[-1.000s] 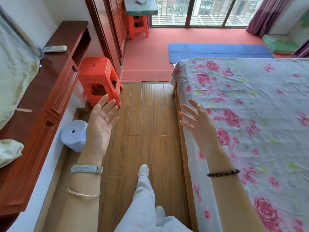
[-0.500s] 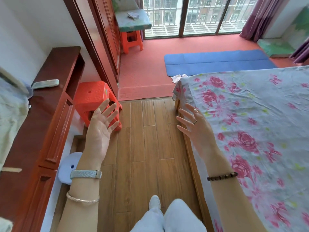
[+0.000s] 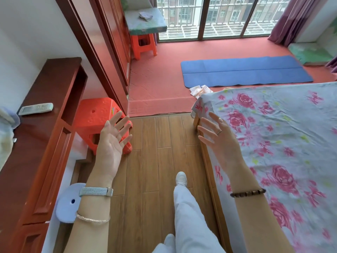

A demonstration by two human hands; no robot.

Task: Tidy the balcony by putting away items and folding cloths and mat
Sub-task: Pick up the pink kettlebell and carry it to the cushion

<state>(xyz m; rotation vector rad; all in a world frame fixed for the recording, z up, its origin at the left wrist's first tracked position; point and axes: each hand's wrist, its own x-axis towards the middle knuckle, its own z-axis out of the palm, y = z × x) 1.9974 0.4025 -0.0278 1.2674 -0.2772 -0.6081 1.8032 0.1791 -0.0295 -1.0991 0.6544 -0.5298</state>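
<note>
Balcony mat (image 3: 244, 72) nearer; cloth (image 3: 199, 90), perhaps, beside.

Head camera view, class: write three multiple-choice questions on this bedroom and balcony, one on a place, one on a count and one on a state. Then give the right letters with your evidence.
1. The white cloth lies:
A. on the wooden cabinet
B. on the red floor beside the near edge of the blue mat
C. on the window rail

2. Orange plastic stools in view:
A. one
B. two
C. four

3. The blue mat is:
A. rolled up
B. hung at the window
C. spread flat

Answers:
1 B: the white cloth sits crumpled on the red floor at the mat's near edge.
2 B: one stool stands close by and a far stool stands near the window.
3 C: the blue mat's whole length lies open on the floor.
</note>
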